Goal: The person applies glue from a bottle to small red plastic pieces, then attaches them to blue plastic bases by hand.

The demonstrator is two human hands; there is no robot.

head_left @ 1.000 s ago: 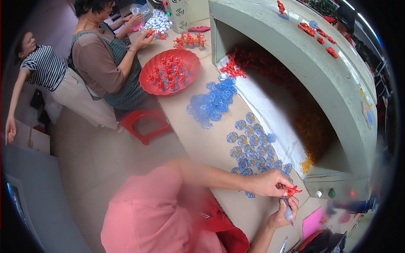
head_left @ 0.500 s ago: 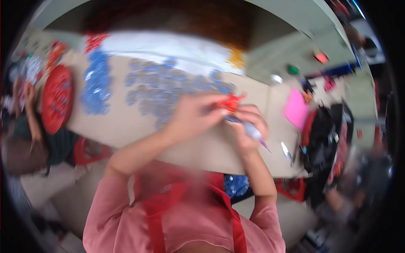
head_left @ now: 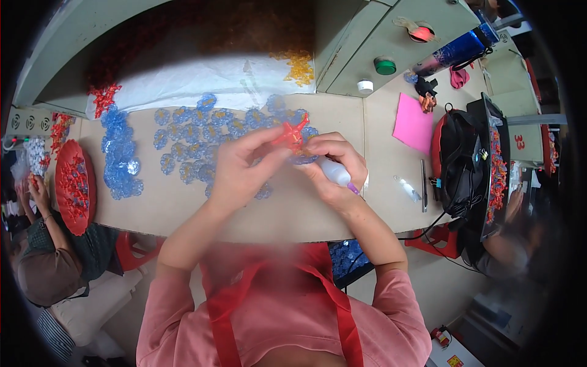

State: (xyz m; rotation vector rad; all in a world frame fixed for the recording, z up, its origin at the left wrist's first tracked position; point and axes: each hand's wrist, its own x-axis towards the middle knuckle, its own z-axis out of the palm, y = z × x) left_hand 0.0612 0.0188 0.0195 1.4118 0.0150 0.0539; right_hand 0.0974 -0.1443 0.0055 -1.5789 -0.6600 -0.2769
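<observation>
Pinched in the fingers of my left hand (head_left: 247, 162) is a translucent red star-shaped plastic piece (head_left: 294, 133). My right hand (head_left: 342, 192) is closed around a small white squeeze bottle (head_left: 334, 171), whose purple tip points down and to the right. That hand's thumb and fingertips also grip a clear blue scalloped disc (head_left: 303, 159), directly under the red piece. Whether the two pieces touch is hidden by my fingers. Beyond my hands, many similar blue discs (head_left: 183, 131) with yellowish centres lie spread over the table.
Blue pieces (head_left: 119, 156) are heaped at left, beside a red tray (head_left: 90, 202) of red pieces. Yellow pieces (head_left: 299, 66) lie on white paper (head_left: 202, 73) at the back. On the right are a pink sheet (head_left: 413, 122) and a black bag (head_left: 461, 165). A co-worker (head_left: 52, 269) sits at left.
My hands have shifted slightly left relative to the view, still close together with the red piece and the bottle held. The bottle's purple tip has swung left. The earlier picture is blurred.
</observation>
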